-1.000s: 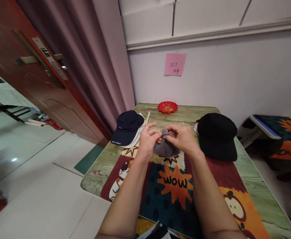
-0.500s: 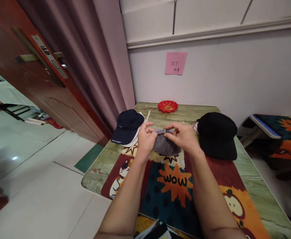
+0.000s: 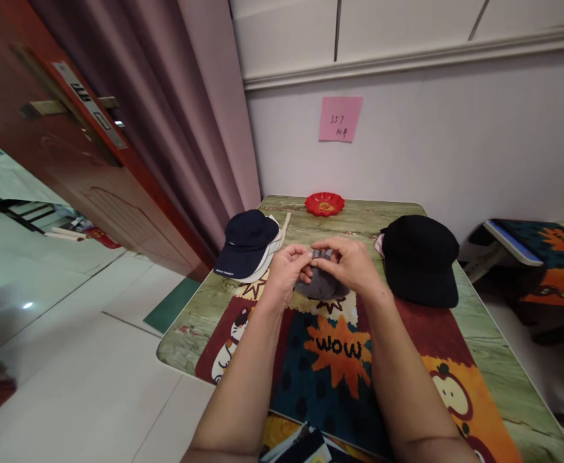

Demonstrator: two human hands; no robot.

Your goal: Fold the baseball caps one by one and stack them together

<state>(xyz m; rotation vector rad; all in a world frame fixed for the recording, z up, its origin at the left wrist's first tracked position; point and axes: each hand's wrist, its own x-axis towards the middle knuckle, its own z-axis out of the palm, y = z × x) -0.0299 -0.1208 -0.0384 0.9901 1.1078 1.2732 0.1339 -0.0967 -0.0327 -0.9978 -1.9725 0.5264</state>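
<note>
A grey cap (image 3: 321,283) rests on the patterned mat in the middle of the table, its strap side up between my hands. My left hand (image 3: 289,269) pinches the strap from the left, thumb and index finger together. From the right, my right hand (image 3: 346,262) grips the same strap (image 3: 318,254) with thumb and fingers. The fingertips of both hands nearly meet there and hide part of the strap. To the left, a navy cap (image 3: 249,239) lies over white ones. A black cap (image 3: 421,260) sits to the right with something pink behind it.
A red scalloped dish (image 3: 325,204) stands at the table's back edge. The mat (image 3: 330,386) covers much of the wooden-looking table (image 3: 185,341). A pink note (image 3: 340,119) is on the wall. Left are a curtain (image 3: 199,116) and a door (image 3: 132,212); another table (image 3: 513,243) stands right.
My left hand has moved right, bringing its fingertips up to the right hand's at the grey cap's strap. The right hand has shifted slightly left. The other caps stay put.
</note>
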